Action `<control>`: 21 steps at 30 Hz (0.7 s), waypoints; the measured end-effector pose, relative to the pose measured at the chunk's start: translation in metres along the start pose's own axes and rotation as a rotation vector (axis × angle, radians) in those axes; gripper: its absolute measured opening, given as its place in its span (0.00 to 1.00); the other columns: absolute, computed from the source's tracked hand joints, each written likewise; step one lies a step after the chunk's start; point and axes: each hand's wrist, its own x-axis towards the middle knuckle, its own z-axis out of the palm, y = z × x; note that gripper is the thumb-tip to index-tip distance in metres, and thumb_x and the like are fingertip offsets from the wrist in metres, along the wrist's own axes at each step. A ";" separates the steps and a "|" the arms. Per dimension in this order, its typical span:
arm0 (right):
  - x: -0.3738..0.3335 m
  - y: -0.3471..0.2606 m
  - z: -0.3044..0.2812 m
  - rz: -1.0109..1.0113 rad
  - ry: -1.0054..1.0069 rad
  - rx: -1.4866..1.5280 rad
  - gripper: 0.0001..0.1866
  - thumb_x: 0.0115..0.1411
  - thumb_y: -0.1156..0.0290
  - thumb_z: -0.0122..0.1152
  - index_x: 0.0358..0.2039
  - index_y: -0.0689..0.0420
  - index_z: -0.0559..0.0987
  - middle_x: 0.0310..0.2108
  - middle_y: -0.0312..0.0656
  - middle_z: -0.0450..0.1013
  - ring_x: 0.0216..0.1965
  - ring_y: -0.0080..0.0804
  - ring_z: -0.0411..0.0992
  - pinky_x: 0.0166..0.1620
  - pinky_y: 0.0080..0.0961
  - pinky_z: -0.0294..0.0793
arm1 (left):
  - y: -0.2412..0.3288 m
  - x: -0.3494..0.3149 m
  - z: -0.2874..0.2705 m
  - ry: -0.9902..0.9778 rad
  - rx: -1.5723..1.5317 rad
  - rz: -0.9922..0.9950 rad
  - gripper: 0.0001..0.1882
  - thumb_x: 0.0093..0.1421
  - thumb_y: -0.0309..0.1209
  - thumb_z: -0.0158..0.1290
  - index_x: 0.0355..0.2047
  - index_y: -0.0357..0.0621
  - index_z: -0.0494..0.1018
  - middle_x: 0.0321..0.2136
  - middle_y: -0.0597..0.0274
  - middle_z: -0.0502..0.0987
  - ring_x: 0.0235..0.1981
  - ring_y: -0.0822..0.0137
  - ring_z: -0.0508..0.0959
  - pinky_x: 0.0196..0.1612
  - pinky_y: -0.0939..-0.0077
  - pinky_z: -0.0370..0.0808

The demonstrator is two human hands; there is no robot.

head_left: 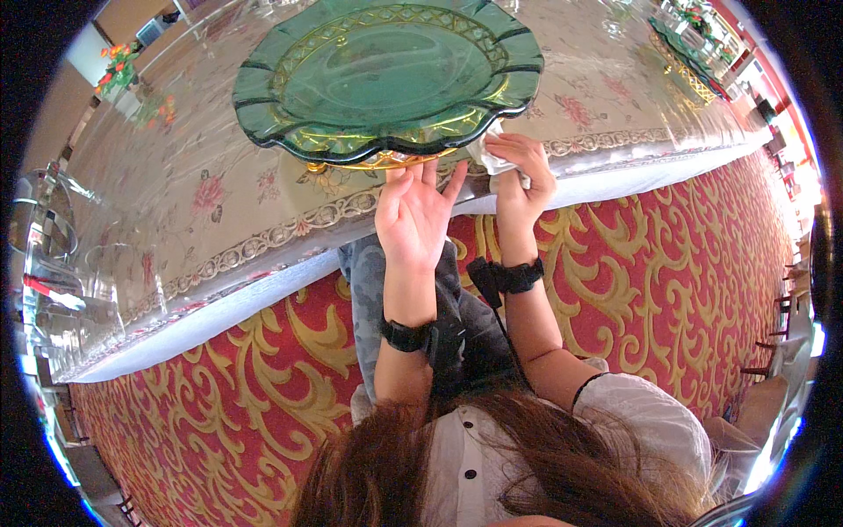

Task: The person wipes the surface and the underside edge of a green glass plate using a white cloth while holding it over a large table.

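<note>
A large green glass plate (378, 70) with a wavy rim rests on a gold openwork stand (386, 162), close to the table's near edge. Palm up, my left hand (413, 220) reaches to the front of the stand, its fingers spread; some fingertips are hidden under the rim. I cannot tell whether they touch the stand. My right hand (524, 176) is closed on a crumpled white cloth (494, 156) just below the plate's right front rim. Part of the cloth is covered by my fingers.
A clear plastic cover over a flowered tablecloth (237, 198) spans the table. Another green plate (680, 48) on a gold stand is at the far right. Orange flowers (117, 70) stand far left, with glassware (48, 233) at the left edge. Red-and-gold carpet (650, 246) lies below.
</note>
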 end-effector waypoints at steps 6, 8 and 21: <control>-0.006 -0.026 0.010 -0.045 -0.027 0.081 0.16 0.42 0.86 0.52 0.31 0.60 0.83 0.37 0.43 0.79 0.43 0.40 0.73 0.50 0.33 0.70 | 0.001 0.000 -0.002 -0.025 0.068 -0.009 0.22 0.59 0.35 0.46 0.54 0.48 0.65 0.55 0.63 0.67 0.59 0.63 0.64 0.62 0.52 0.58; -0.011 -0.032 0.018 -0.070 -0.183 -0.038 0.21 0.41 0.84 0.53 0.36 0.56 0.84 0.37 0.40 0.79 0.44 0.41 0.72 0.50 0.32 0.70 | 0.003 0.000 -0.001 -0.041 0.120 -0.037 0.26 0.58 0.33 0.47 0.58 0.50 0.60 0.56 0.61 0.65 0.59 0.63 0.64 0.61 0.58 0.61; -0.018 -0.021 0.018 -0.002 -0.107 0.115 0.16 0.40 0.84 0.51 0.28 0.59 0.84 0.33 0.39 0.80 0.43 0.38 0.73 0.49 0.30 0.71 | 0.005 -0.001 -0.001 -0.114 0.089 -0.030 0.30 0.57 0.33 0.48 0.61 0.49 0.57 0.57 0.60 0.63 0.60 0.62 0.61 0.61 0.56 0.59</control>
